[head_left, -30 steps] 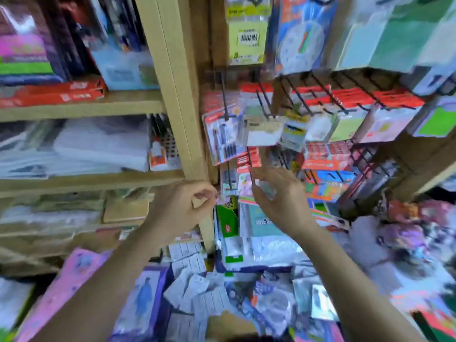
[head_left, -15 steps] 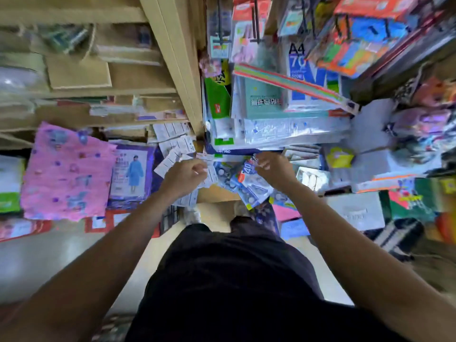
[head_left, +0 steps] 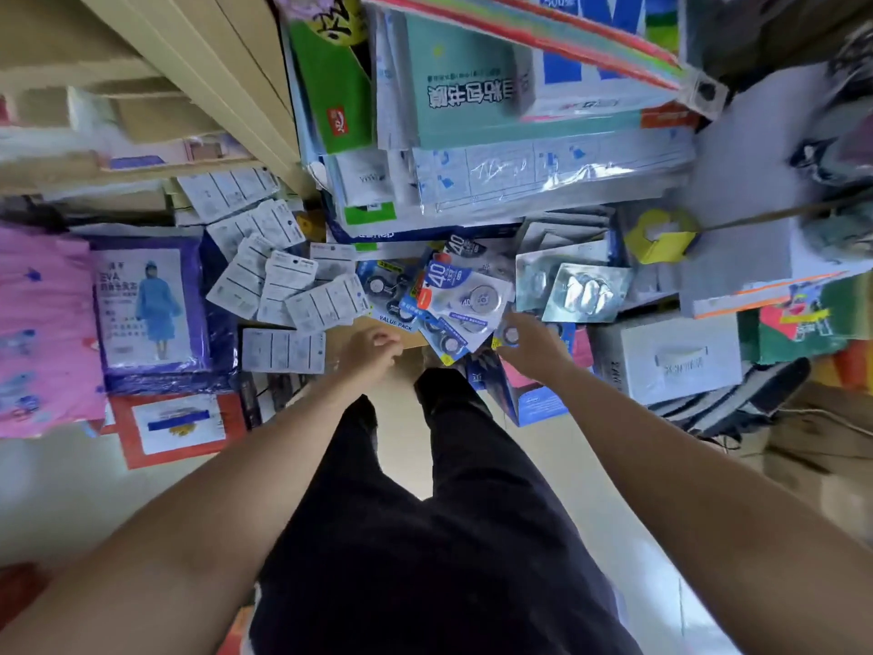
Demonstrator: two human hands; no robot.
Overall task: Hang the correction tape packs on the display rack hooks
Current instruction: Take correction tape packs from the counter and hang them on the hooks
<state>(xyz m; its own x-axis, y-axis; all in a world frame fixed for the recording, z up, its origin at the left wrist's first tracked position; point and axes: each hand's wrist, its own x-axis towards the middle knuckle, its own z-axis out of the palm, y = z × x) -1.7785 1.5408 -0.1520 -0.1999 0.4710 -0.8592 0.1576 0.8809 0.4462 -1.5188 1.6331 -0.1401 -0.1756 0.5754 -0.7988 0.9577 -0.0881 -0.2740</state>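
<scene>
I look down at a heap of correction tape packs on a cardboard box (head_left: 412,338) by my legs. Blue and white packs (head_left: 472,300) marked "40" lie face up in the middle. Several more packs (head_left: 293,286) lie with their white backs up to the left. My right hand (head_left: 531,342) reaches into the heap's right edge, its fingertips pinched on one correction tape pack (head_left: 510,334) with a round tape window. My left hand (head_left: 371,352) hovers over the box with its fingers curled shut around nothing. The display rack hooks are out of view.
Silver blister packs (head_left: 586,290) and a white box (head_left: 671,356) lie right of the heap. A purple raincoat pack (head_left: 151,304) and a pink package (head_left: 42,323) lie to the left. A wooden shelf post (head_left: 226,63) and stacked paper goods (head_left: 472,87) rise behind.
My view dropped from the rack hooks to the floor heap. Both hands came down from the hooks, and the right hand moved rightward onto a pack at the heap's edge.
</scene>
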